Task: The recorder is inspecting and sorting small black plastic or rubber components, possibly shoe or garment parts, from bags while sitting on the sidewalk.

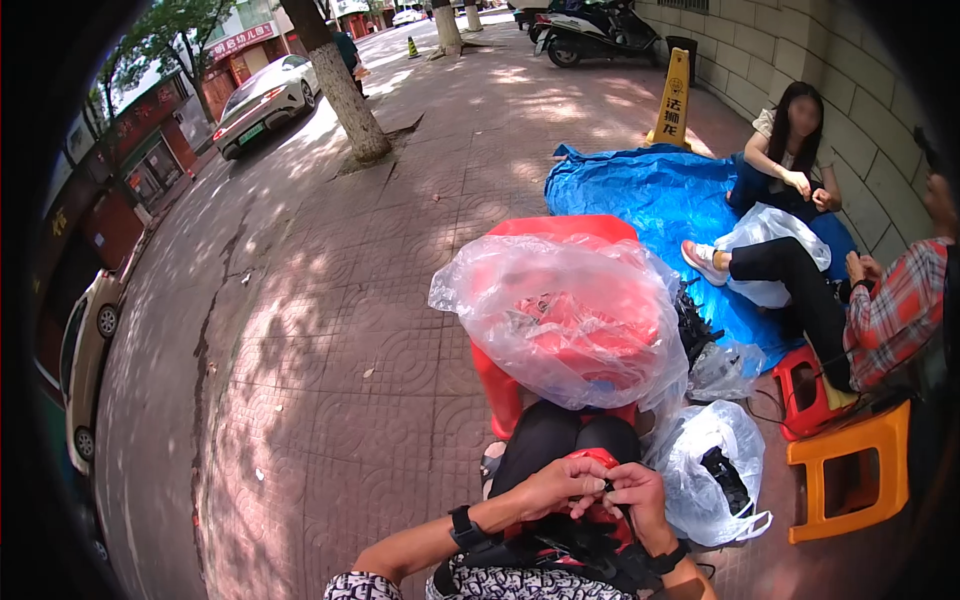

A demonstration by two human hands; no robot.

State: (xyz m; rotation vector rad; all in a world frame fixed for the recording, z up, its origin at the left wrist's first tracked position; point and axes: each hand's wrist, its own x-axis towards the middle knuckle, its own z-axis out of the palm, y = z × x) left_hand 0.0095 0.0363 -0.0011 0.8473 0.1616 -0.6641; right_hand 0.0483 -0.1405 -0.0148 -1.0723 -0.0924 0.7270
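Note:
Above my lap, my left hand [560, 486] and my right hand [640, 492] meet, fingers pinched together on a small black piece [608, 487]. Its exact kind is too small to make out. Under the hands, red material [597, 456] and a heap of dark strips [575, 540] lie across my thighs. A large clear plastic bag [570, 310] with a few dark bits inside is spread over a red plastic stool [492, 385] in front of my knees. By my right leg sits a whitish plastic bag [700, 500] holding a black bundle [724, 478].
Two people sit at the right near a blue tarp [640, 195], their hands busy. A red stool [800, 395] and an orange stool [850, 475] stand close on my right. Black strips [695, 325] lie beside the tarp. Farther off are a yellow sign [672, 100], a scooter [600, 35] and a tree [345, 90].

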